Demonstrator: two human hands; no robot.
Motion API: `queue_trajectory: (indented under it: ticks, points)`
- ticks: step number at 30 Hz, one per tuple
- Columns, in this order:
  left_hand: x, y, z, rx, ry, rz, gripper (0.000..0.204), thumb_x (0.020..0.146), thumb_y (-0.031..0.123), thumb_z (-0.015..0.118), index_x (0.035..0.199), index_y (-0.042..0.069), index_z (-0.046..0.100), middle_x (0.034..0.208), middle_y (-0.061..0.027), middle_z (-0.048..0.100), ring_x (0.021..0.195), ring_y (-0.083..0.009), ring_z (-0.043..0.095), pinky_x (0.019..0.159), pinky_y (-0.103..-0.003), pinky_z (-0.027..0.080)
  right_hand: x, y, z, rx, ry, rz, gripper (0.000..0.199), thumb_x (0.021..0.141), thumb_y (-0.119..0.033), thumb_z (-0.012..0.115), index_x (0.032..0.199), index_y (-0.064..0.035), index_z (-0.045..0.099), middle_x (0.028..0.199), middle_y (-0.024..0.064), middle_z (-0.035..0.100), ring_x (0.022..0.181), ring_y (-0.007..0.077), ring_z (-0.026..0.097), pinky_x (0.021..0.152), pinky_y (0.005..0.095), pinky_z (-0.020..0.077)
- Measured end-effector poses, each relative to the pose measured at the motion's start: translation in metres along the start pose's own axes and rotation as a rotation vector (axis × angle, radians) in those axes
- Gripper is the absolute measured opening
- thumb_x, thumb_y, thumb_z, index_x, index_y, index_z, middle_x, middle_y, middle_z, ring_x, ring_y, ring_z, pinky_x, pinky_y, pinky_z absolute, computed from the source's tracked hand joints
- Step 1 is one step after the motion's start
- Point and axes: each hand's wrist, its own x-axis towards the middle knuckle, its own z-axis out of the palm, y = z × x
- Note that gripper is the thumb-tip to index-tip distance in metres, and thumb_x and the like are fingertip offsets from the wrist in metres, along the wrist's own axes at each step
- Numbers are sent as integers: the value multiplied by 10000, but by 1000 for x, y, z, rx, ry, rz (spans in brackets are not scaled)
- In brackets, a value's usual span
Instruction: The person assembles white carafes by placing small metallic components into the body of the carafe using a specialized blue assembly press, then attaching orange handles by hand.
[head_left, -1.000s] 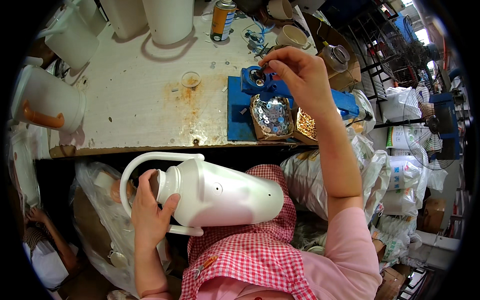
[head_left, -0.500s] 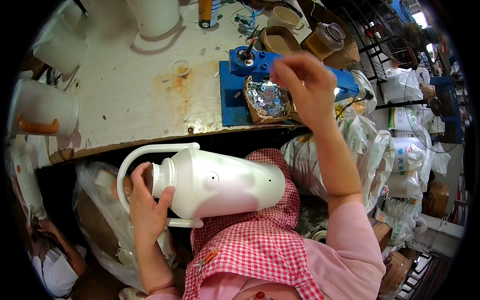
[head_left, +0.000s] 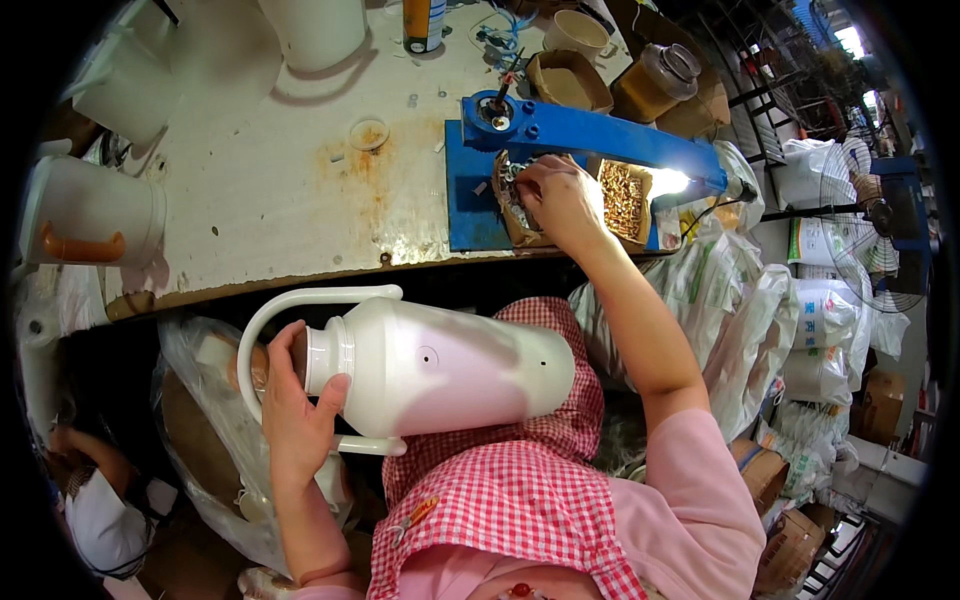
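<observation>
Across my lap lies a white vacuum jug body [head_left: 470, 365], tilted, with its neck to the left and a small hole in its side. Its curved white carrying handle [head_left: 252, 335] loops around the neck end. My left hand [head_left: 300, 425] is closed around the neck, thumb on the collar. At the bench my right hand [head_left: 562, 205] reaches into a torn cardboard box [head_left: 528, 239] of small metal washers. Its fingers are pinched together among them; whatever they hold is hidden. Beside that hand stands a box of small copper-coloured rivets [head_left: 622, 200].
A blue press arm [head_left: 600, 135] with a bright lamp spans above the boxes. More white jug bodies [head_left: 95, 212] stand at the bench's left. A jar [head_left: 655, 85] and a spray can [head_left: 423, 25] are at the back. White sacks [head_left: 735, 300] and a fan [head_left: 870, 215] fill the right.
My right hand has come down from above the press arm into the washer box, uncovering the rivet box. My left hand and the jug body stay in place.
</observation>
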Motion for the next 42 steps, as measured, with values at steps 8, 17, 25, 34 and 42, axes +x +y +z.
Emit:
queue_trajectory:
  ticks: [8, 17, 25, 34, 42]
  points:
    - [5, -4, 2, -62, -17, -4, 729, 877, 418, 708, 1407, 14, 411, 1295, -244, 568, 1209, -368, 570, 1050, -425, 422, -2, -3, -13, 117, -70, -1, 122, 847, -185, 688, 925, -112, 747, 975, 89, 701, 954, 307, 664, 824, 417, 537]
    - [0, -3, -2, -11, -3, -33, 704, 858, 392, 726, 1399, 51, 432, 1278, -231, 575, 1190, -380, 582, 1025, -435, 444, -23, -11, -52, 407, -6, -4, 144, 850, -6, 696, 991, -2, 725, 853, 104, 736, 694, 166, 688, 681, 280, 549]
    - [4, -6, 2, -96, -5, -17, 708, 854, 351, 731, 1412, 46, 419, 1291, -225, 574, 1203, -369, 575, 1039, -430, 433, -25, 4, -51, 490, 3, 183, 155, 821, -40, 724, 975, -26, 715, 790, 32, 702, 704, 98, 634, 680, 249, 512]
    - [10, -5, 1, -46, -22, 5, 745, 874, 458, 718, 1413, 41, 419, 1261, -221, 583, 1178, -361, 582, 1029, -420, 436, -29, -12, -77, 511, 44, 98, 103, 819, 2, 713, 919, -20, 701, 849, 25, 691, 737, 83, 613, 648, 233, 480]
    - [8, -9, 3, -17, 6, 33, 645, 959, 489, 595, 1394, 38, 442, 1230, -255, 601, 1123, -410, 603, 982, -427, 454, 51, -58, -96, 513, 602, -400, 165, 736, 39, 734, 849, -68, 677, 891, 37, 712, 764, 175, 675, 644, 290, 522]
